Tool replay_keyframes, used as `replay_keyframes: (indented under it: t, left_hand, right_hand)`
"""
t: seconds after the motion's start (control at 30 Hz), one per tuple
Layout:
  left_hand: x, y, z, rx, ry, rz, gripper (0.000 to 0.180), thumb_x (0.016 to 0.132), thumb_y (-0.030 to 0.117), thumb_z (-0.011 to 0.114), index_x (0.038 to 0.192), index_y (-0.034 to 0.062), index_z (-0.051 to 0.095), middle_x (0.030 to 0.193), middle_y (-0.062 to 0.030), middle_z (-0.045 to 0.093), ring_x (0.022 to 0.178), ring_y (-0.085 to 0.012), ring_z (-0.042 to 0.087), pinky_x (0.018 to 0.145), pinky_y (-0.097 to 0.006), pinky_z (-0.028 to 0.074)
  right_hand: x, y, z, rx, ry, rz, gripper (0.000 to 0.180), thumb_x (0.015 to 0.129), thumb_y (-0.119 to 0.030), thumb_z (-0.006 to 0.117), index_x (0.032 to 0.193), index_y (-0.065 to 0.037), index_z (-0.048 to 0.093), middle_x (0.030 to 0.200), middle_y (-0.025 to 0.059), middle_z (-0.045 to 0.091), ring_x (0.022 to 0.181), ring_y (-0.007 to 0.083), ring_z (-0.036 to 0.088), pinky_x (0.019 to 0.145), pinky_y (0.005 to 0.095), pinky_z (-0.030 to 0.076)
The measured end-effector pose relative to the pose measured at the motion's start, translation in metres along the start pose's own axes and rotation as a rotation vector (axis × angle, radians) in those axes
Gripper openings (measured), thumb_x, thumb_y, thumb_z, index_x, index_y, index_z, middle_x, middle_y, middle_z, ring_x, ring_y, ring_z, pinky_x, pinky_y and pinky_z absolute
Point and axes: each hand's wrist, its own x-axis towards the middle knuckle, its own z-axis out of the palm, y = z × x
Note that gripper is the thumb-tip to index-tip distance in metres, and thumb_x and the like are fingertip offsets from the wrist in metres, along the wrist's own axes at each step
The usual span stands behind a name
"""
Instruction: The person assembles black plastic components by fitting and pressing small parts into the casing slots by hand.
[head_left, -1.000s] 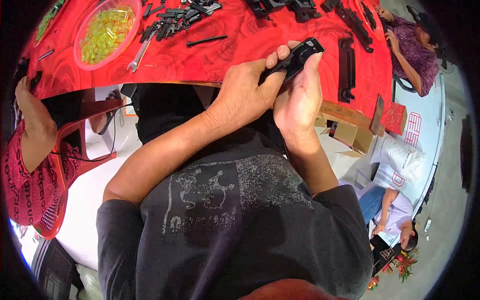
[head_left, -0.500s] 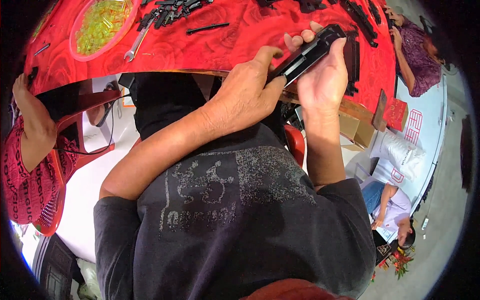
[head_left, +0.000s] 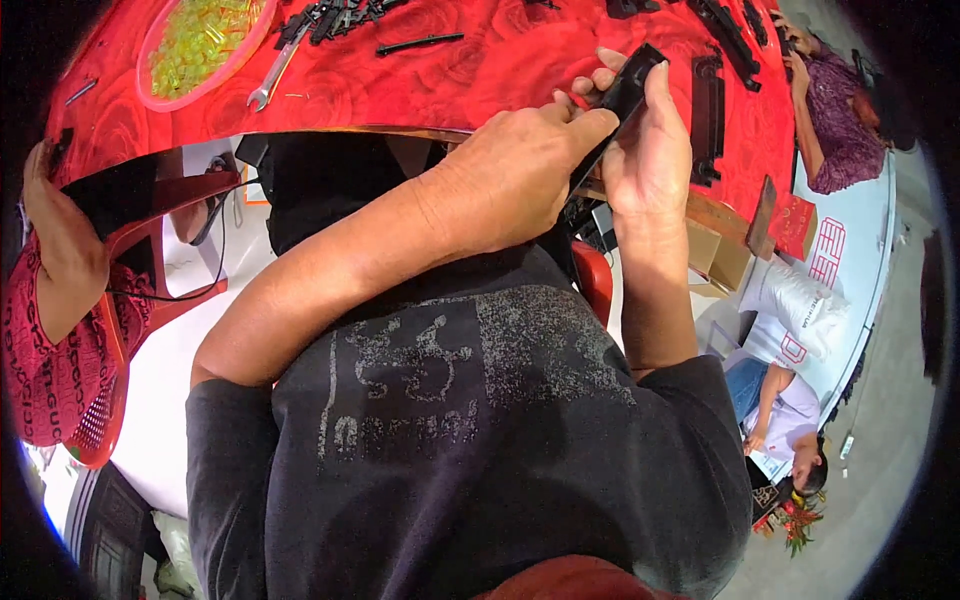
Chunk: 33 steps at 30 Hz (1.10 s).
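Note:
A long black plastic part (head_left: 632, 88) is held slantwise above the near edge of the table, its far end up and to the right. My right hand (head_left: 650, 165) is palm up under it, with the fingers curled round its left side and the thumb along its right edge. My left hand (head_left: 530, 170) reaches across from the left, closed on the part's nearer end, back of the hand up. That hand hides much of the lower portion. What the part belongs to, I cannot make out.
On the red cloth (head_left: 400, 90) lie a spanner (head_left: 275, 75), a pink-rimmed bowl (head_left: 145, 85) of yellow-green clear pieces, a pile of small black parts (head_left: 335, 18), a thin black rod (head_left: 420, 44) and larger black parts (head_left: 708, 120). Other people sit left and right.
The black part has turned and tilted, so its pale-lined channel no longer shows. My left hand has shifted right and up along it, fingers drawn closer.

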Motion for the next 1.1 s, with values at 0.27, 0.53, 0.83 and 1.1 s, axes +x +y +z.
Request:
replay_keyframes:
  t: [0.27,0.53,0.83,1.1]
  left_hand:
    - [0.003,-0.003,0.004,-0.055,-0.038,0.021,0.042,0.077,-0.003,0.06,0.118,-0.0011,0.055,0.092,-0.0297,0.063,0.091,-0.0454,0.062,0.077,-0.05,0.05]
    - [0.006,0.006,0.006,-0.075,-0.042,0.044,0.041,0.076,-0.003,0.061,0.117,-0.0016,0.056,0.095,-0.0283,0.063,0.093,-0.0441,0.063,0.079,-0.049,0.051]
    - [0.012,0.01,0.01,-0.069,0.047,0.132,0.053,0.075,-0.002,0.062,0.127,0.0016,0.056,0.092,-0.0236,0.064,0.087,-0.042,0.064,0.078,-0.048,0.051]
    - [0.012,0.019,0.009,-0.015,0.103,0.081,0.058,0.076,-0.001,0.065,0.132,0.0066,0.053,0.09,-0.0214,0.064,0.084,-0.0403,0.065,0.072,-0.046,0.053]
  right_hand:
    - [0.009,-0.003,-0.017,-0.123,0.085,0.013,0.052,0.102,-0.042,0.044,0.117,0.007,0.055,0.096,0.014,0.062,0.086,0.0255,0.059,0.082,0.0376,0.051]
    - [0.005,-0.015,-0.026,-0.147,0.056,-0.03,0.055,0.103,-0.046,0.039,0.122,0.003,0.053,0.1,0.0109,0.065,0.09,0.0257,0.062,0.084,0.0405,0.051]
    - [0.008,-0.03,-0.027,0.176,-0.224,-0.037,0.056,0.103,-0.041,0.04,0.125,0.011,0.044,0.099,0.015,0.053,0.08,0.0225,0.045,0.074,0.0344,0.042]
    - [0.004,-0.029,-0.019,0.148,-0.138,-0.109,0.058,0.103,-0.042,0.039,0.128,0.01,0.043,0.104,0.0153,0.054,0.088,0.0247,0.05,0.078,0.0361,0.045]
